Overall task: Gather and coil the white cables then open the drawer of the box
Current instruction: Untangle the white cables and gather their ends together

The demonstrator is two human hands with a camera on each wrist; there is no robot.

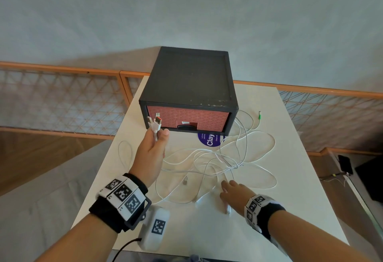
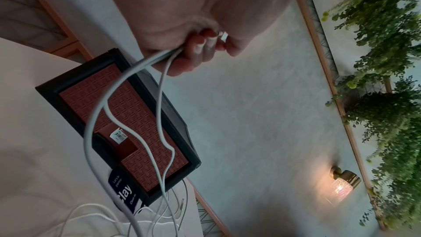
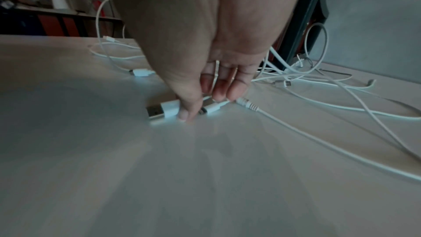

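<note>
My left hand [image 1: 158, 136] is raised in front of the box [image 1: 190, 79] and grips several white cable ends; their USB plugs [image 1: 155, 122] stick up above the fist. In the left wrist view the held cables [image 2: 159, 96] hang from the left hand [image 2: 200, 49] across the red drawer front [image 2: 127, 107]. The drawer [image 1: 186, 116] is closed, with a dark handle [image 1: 186, 127]. My right hand [image 1: 224, 198] is down on the table and pinches white plugs [image 3: 168, 111] between thumb and fingertips [image 3: 218, 95]. A tangle of white cables [image 1: 228, 158] lies between the hands.
The white table [image 1: 290, 210] has edges close on the left and front. A purple round sticker [image 1: 210, 139] lies under the box's front. A green-tipped plug [image 1: 259, 114] rests right of the box. Orange lattice railings [image 1: 62, 100] stand behind.
</note>
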